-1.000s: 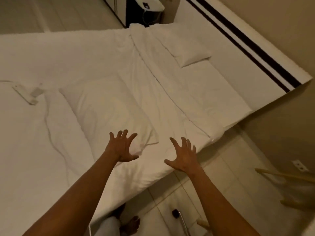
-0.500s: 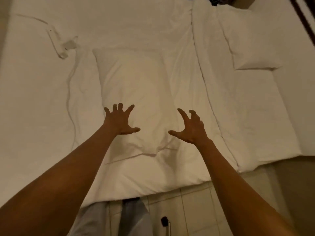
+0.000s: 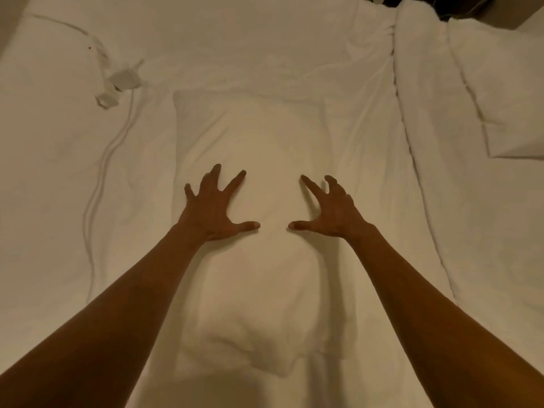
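A white pillow [image 3: 259, 136] lies lengthwise on the white bed [image 3: 53, 178], straight in front of me. Over its middle are both of my hands, palms down and fingers spread. My left hand [image 3: 213, 207] is on the left half and my right hand [image 3: 331, 210] on the right half, thumbs pointing at each other with a gap between them. Neither hand holds anything. Whether the fingertips touch the pillow I cannot tell.
A white charger block with its cable [image 3: 117, 83] lies on the sheet at the upper left. A folded white duvet [image 3: 426, 142] runs along the right, with a second pillow [image 3: 515, 113] at the far right edge.
My view has moved in over the bed, so the floor and my legs have left the frame. Both hands have advanced from the pillow's near end to its middle, still spread.
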`<action>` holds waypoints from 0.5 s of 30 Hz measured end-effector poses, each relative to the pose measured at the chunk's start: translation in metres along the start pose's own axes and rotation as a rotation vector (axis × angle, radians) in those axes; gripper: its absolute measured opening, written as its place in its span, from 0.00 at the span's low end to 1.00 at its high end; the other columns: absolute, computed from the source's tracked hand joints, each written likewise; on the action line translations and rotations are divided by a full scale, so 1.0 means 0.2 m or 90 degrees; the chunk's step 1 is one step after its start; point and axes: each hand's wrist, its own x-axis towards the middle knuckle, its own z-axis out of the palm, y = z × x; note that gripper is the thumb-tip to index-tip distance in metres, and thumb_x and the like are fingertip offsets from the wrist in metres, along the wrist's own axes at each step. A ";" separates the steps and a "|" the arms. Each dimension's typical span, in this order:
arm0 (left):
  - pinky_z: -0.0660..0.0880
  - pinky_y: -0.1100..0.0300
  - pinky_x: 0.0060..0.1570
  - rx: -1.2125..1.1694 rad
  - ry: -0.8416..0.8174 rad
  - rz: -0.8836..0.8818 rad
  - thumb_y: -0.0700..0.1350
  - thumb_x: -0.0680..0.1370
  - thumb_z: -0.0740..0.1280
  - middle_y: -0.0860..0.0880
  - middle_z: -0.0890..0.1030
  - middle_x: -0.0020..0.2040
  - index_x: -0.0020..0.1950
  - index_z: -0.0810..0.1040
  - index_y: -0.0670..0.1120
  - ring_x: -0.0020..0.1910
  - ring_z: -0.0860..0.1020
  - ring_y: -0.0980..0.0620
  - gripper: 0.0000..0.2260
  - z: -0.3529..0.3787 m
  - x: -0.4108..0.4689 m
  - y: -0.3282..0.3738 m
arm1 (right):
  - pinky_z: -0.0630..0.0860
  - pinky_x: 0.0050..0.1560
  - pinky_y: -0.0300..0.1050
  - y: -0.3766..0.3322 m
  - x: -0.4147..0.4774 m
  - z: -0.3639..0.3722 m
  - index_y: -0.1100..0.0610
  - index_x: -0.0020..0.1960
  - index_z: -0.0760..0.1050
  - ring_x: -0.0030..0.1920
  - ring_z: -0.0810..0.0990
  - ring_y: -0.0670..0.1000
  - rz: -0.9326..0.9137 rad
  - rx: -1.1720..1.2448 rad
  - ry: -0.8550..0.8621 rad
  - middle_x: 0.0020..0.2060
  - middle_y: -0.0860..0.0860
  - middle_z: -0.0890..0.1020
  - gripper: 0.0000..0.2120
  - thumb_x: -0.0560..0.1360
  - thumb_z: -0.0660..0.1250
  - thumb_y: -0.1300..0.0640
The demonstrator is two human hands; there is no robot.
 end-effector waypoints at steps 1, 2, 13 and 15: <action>0.45 0.29 0.71 -0.008 -0.002 0.024 0.81 0.60 0.60 0.45 0.39 0.80 0.76 0.39 0.66 0.78 0.42 0.43 0.52 0.03 0.04 -0.03 | 0.55 0.73 0.67 0.00 0.08 0.04 0.35 0.78 0.42 0.77 0.51 0.65 -0.008 0.011 -0.006 0.79 0.59 0.47 0.57 0.58 0.67 0.21; 0.44 0.28 0.70 -0.006 0.001 0.042 0.81 0.60 0.60 0.47 0.37 0.80 0.75 0.38 0.67 0.78 0.40 0.43 0.52 0.08 0.07 -0.07 | 0.53 0.73 0.69 -0.01 0.15 0.08 0.34 0.77 0.40 0.77 0.48 0.66 -0.015 0.021 -0.012 0.79 0.58 0.45 0.58 0.57 0.67 0.21; 0.44 0.25 0.68 -0.006 0.107 0.075 0.81 0.60 0.61 0.50 0.37 0.80 0.77 0.41 0.65 0.78 0.38 0.45 0.52 0.35 0.12 -0.17 | 0.46 0.73 0.73 0.03 0.26 0.41 0.32 0.77 0.42 0.78 0.39 0.65 -0.052 0.145 0.111 0.80 0.56 0.43 0.56 0.58 0.69 0.22; 0.44 0.25 0.68 -0.010 0.107 0.072 0.81 0.60 0.61 0.51 0.37 0.80 0.77 0.41 0.65 0.78 0.38 0.45 0.52 0.33 0.10 -0.16 | 0.46 0.73 0.73 0.03 0.23 0.39 0.32 0.77 0.42 0.78 0.39 0.65 -0.059 0.151 0.110 0.80 0.55 0.42 0.55 0.60 0.69 0.23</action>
